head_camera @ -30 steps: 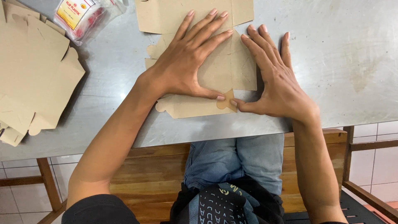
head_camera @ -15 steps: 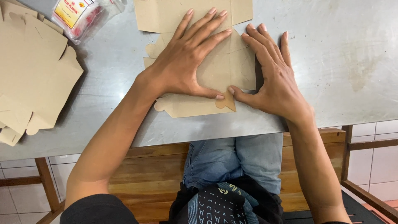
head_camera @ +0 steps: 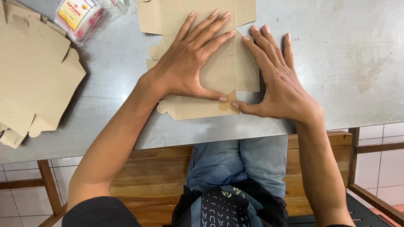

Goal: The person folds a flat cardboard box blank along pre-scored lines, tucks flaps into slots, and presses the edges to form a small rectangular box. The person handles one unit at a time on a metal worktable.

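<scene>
A: Both hands flat on the die-cut cardboard blank (head_camera: 229,80), near the front edge of the metal table (head_camera: 336,63). Left hand (head_camera: 189,63) spread wide, gripping nothing; right hand (head_camera: 277,80) likewise, palm down.

B: Thumbs?

A: Tips nearly meet at the small tab (head_camera: 229,103).

B: Judgement: press evenly along the crease, keep panels aligned, fingers pinning the sheet so it can't skid.

A: Stack of blanks (head_camera: 33,75) lies well apart, left.
</scene>
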